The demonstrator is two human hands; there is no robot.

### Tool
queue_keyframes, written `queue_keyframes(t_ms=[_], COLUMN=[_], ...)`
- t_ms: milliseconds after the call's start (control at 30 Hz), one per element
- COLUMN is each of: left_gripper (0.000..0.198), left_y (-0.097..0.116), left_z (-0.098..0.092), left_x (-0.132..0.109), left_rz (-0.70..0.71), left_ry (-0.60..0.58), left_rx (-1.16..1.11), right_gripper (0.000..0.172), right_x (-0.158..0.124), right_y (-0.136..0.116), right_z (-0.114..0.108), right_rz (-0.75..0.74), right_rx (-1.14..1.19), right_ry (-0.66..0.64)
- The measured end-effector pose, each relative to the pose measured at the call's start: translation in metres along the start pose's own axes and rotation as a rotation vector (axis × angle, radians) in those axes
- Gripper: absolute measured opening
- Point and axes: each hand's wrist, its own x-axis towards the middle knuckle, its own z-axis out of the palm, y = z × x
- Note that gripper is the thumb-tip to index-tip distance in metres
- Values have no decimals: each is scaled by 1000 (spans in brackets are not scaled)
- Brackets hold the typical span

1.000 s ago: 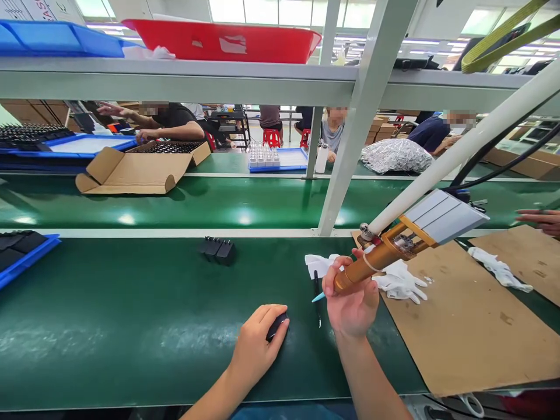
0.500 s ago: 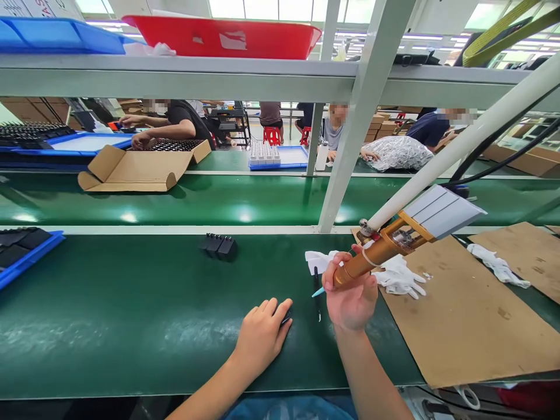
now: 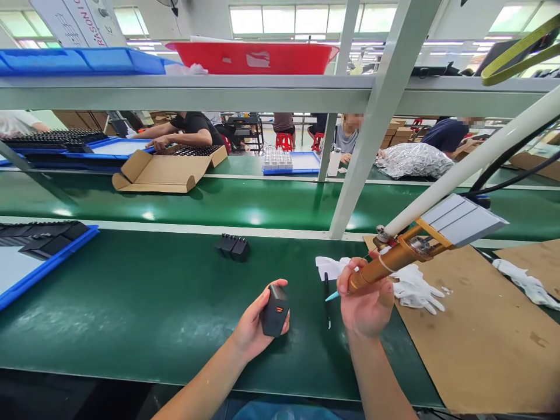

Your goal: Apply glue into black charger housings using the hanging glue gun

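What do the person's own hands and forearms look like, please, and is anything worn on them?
The left hand and right hand are bare: no glove, ring or bracelet shows. The forearms are uncovered, without visible sleeve or watch. Blue clothing shows at the bottom edge.

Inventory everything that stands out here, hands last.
Glossy worktop: 1, green, foreground.
Held boxy plastic unit: 1, black, low centre.
Boxy plastic units: 3, black, worktop rear.
Cylindrical metal tool: 1, golden, right of centre.
Slim straight tool: 1, black, worktop centre.
Shallow plastic tray: 1, blue, worktop left.
Cardboard sheets: 2, brown, worktop right.
Crumpled fabric gloves: count unclear, white, by sheets.
Open cardboard box: 1, brown, behind left.
Shallow plastic bin: 1, red, top centre.
Left hand: 1, bare, holding unit.
Right hand: 1, bare, holding golden tool.
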Motion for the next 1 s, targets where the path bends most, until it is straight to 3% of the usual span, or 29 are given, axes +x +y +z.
queue_keyframes(t_ms=[67, 133, 300, 367, 533, 733, 833, 1000], left_gripper=[45, 43, 40, 41, 45, 57, 65, 96], left_y=[3, 9, 27, 34, 47, 87, 110, 124], left_z=[-2, -5, -21, -30, -44, -46, -61, -96], left_x=[-1, 0, 30, 51, 86, 74, 64, 56], left_rz=[37, 81, 410, 465, 474, 537, 412, 166], left_ry=[9, 50, 239, 332, 492, 697, 802, 768], left_rx=[89, 350, 1638, 1913, 1985, 1946, 1850, 1773], right_gripper=[42, 43, 44, 44, 47, 48, 48, 53], right_x=[0, 0, 1, 1, 2, 2, 4, 10], right_y=[0, 0, 1, 1, 2, 1, 1, 2], right_z=[0, -1, -4, -4, -5, -11, -13, -15], right_rz=[2, 13, 14, 9, 11, 88, 114, 126], right_rx=[-5, -22, -30, -26, -15, 12, 12, 2], right_ry=[-3, 0, 15, 13, 29, 88, 122, 132])
